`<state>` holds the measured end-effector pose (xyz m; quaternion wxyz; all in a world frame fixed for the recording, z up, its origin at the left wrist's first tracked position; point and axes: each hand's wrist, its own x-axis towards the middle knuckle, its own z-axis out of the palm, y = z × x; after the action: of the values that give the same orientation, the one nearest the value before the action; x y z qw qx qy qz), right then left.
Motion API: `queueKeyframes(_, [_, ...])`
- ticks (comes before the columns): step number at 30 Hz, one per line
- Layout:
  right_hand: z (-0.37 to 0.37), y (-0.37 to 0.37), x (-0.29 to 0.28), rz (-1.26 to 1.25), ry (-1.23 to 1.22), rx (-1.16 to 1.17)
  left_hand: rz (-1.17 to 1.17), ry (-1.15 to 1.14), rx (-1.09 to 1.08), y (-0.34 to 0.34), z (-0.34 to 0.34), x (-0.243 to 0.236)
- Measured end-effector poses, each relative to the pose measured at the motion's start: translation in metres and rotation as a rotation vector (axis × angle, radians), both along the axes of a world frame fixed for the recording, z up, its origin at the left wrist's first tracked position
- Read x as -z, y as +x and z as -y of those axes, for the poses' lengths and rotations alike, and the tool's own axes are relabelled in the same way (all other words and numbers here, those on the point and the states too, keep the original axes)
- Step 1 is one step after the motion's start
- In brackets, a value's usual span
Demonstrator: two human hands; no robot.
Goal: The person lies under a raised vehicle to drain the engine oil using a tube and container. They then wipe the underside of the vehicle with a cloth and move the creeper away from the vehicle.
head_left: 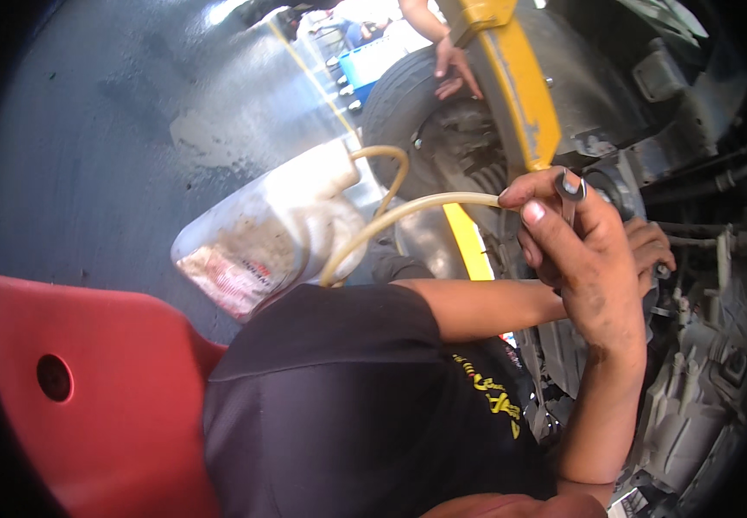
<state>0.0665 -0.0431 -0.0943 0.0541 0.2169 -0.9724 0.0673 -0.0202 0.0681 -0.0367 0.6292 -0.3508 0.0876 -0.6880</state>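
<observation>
Head view: R hand (589, 246) is up in front of the vehicle's underbody (676, 432), thumb & index closed on the free end of a thin tan hose (425, 201); same hand also has a metal wrench (570, 192) tucked in its fingers, ring end poking up above the knuckles. Hose arcs L from the fingertips, then down to the translucent plastic container (283, 220), which is tilted in view, w/ brownish residue & a red/white label, partly behind the person's shoulder in a black shirt (348, 388). Another bend of tan tubing (402, 164) shows by the container; can't tell if it's the same piece. L hand (648, 246) is partly hidden behind R, fingers bent at the underbody parts; can't tell if it's gripping anything. Co-worker's hand (454, 69) hangs by the tire (395, 99), fingers spread, next to a yellow post (525, 91). Red panel (123, 388) w/ round hole at far L, grey floor (106, 173) beyond.
</observation>
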Motion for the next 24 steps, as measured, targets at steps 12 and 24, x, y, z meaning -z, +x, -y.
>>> queueKeyframes(12, [-0.005,-0.067,0.03,0.227,-0.25,-0.112,-0.031,-0.02,0.107,-0.004,-0.005,0.01])
queueKeyframes(24, [-0.026,-0.096,0.064,0.212,-0.082,-0.085,-0.189,-0.168,0.152,-0.021,-0.027,0.024])
